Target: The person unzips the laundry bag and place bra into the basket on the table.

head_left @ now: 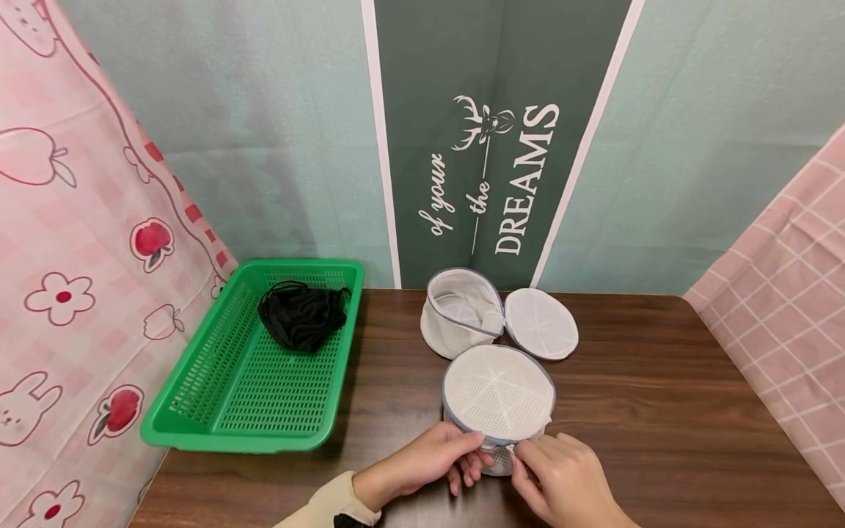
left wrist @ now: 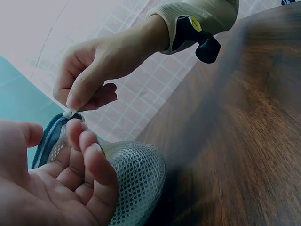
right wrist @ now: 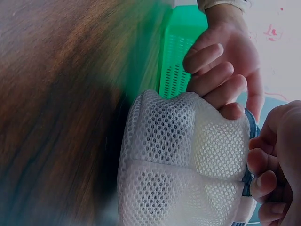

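A round white mesh laundry bag with a grey zipper edge stands at the front of the table, its flat lid lying over the top. My left hand holds its near rim, thumb on the lid's edge and fingers against the mesh side. Just to the right, my right hand pinches the small zipper pull at the rim. In the right wrist view the mesh side bulges between the hands and the table.
Behind stands a second mesh bag, its round lid folded out to the right. To the left, a green plastic basket contains a black drawstring pouch. Printed curtains surround the brown wooden table.
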